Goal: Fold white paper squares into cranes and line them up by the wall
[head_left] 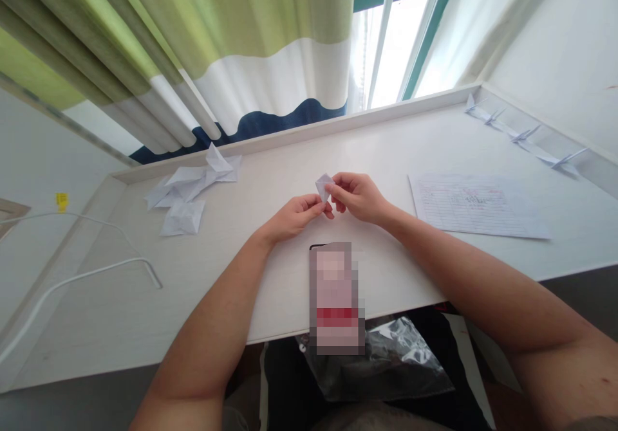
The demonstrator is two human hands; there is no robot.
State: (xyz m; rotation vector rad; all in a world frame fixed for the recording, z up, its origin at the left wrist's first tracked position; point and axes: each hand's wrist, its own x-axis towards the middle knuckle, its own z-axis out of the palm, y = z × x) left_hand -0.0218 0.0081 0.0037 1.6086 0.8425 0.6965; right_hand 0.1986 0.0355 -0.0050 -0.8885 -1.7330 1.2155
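A clear plastic bag (410, 363) lies across the person's lap, bottom centre. Centre of the frame: a small folded white paper (322, 185), pinched between thumb and fingers of the right hand (356, 194). The left hand (300, 215), fingers curled, meets its lower tip; whether it grips, I cannot tell. Left: folded paper pieces (186, 183). Right: a lined sheet (468, 202).

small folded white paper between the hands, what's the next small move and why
Perhaps press the small folded white paper along its visible crease: the right hand pinches its side, and the left hand is at its lower tip.
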